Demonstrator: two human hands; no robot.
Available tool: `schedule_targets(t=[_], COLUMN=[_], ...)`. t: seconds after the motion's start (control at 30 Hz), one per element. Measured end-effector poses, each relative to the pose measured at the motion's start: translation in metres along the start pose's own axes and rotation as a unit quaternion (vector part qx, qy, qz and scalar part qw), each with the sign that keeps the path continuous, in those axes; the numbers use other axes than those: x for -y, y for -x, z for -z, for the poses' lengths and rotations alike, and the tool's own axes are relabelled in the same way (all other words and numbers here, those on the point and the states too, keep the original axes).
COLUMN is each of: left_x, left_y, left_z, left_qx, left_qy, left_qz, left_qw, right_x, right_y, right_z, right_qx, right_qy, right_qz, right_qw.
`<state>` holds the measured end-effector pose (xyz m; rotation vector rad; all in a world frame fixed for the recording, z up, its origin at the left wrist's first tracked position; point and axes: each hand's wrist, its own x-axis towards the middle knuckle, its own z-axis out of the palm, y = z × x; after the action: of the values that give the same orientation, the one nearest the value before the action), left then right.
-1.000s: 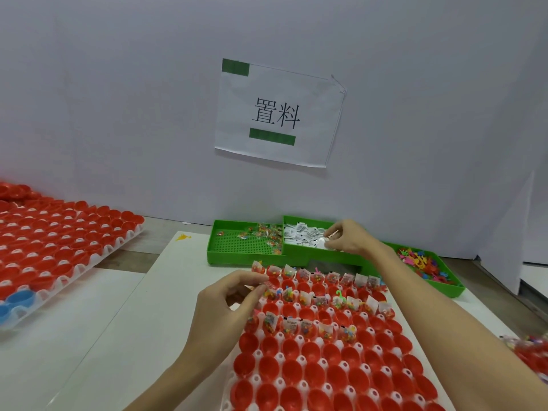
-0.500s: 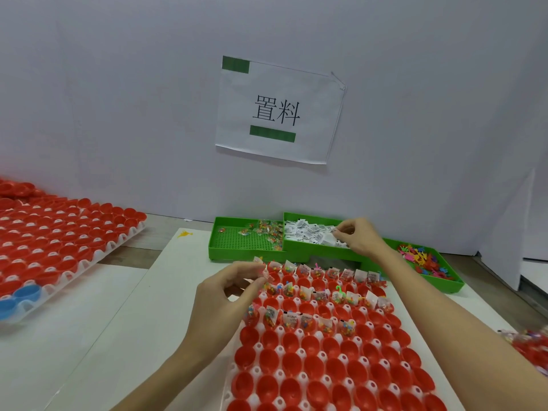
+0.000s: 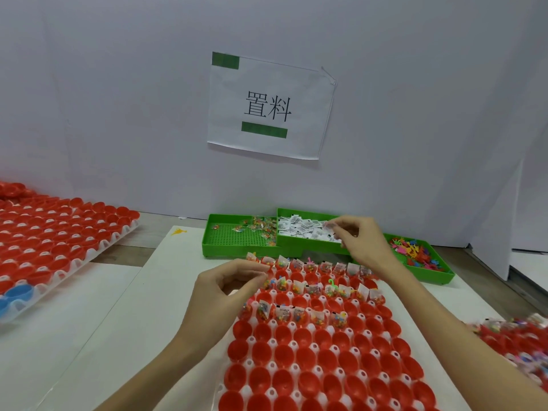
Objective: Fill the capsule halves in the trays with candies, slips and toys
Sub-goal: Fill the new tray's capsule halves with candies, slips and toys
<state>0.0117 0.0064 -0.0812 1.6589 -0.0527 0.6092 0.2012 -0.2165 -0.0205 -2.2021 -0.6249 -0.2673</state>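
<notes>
The right hand (image 3: 360, 243) reaches over the middle green bin (image 3: 299, 243) and pinches a white paper slip (image 3: 328, 229) between thumb and fingertips, just above the heap of slips (image 3: 302, 228). The left hand (image 3: 221, 292) hovers at the near-left corner of the filled rows, thumb and curled fingers drawn together; whether something small sits in that pinch, I cannot tell.

Directly below the right wrist lies the working tray of red capsule halves (image 3: 320, 354). Its three far rows, nearest the bins, already hold candy packets, slips and a few toys (image 3: 333, 283); the third row looks only partly finished, since the cups toward the right forearm appear bare. Every row nearer than the left hand's fingertips is empty, so by my reckoning well under half of this tray is done.

Left of the pinched slip, the candy bin (image 3: 237, 241) is mostly bare mesh with packets (image 3: 261, 228) crowded at its right end; right of the wrist, the toy bin (image 3: 436, 269) holds coloured toys (image 3: 410, 250). Far to the left of both hands another tray of red halves (image 3: 56, 232) seems unfilled, while a tray at the right edge (image 3: 516, 339), beyond the right forearm, looks loaded.
</notes>
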Motion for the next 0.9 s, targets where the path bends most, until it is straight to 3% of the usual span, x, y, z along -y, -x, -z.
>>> schedule_targets(t=[0.17, 0.33, 0.47, 0.63, 0.9], left_x=[-0.008, -0.011, -0.01, -0.006, -0.004], left_y=[0.006, 0.012, 0.016, 0.014, 0.014], left_z=[-0.005, -0.01, -0.015, -0.013, -0.013], left_qx=[0.034, 0.088, 0.088, 0.062, 0.064], left_qy=[0.017, 0.013, -0.017, -0.044, -0.069], left_qz=[-0.01, -0.042, -0.079, -0.1, -0.069], left_qw=[0.999, 0.995, 0.993, 0.992, 0.993], right_x=[0.046, 0.068, 0.072, 0.069, 0.051], right_y=[0.064, 0.104, 0.112, 0.115, 0.102], right_z=[0.009, 0.008, 0.002, -0.005, -0.003], right_qx=[0.075, 0.118, 0.155, 0.171, 0.175], right_qy=[-0.071, -0.058, -0.067, -0.099, -0.155], right_qz=[0.067, 0.102, 0.132, 0.122, 0.072], right_qw=[0.992, 0.986, 0.977, 0.973, 0.97])
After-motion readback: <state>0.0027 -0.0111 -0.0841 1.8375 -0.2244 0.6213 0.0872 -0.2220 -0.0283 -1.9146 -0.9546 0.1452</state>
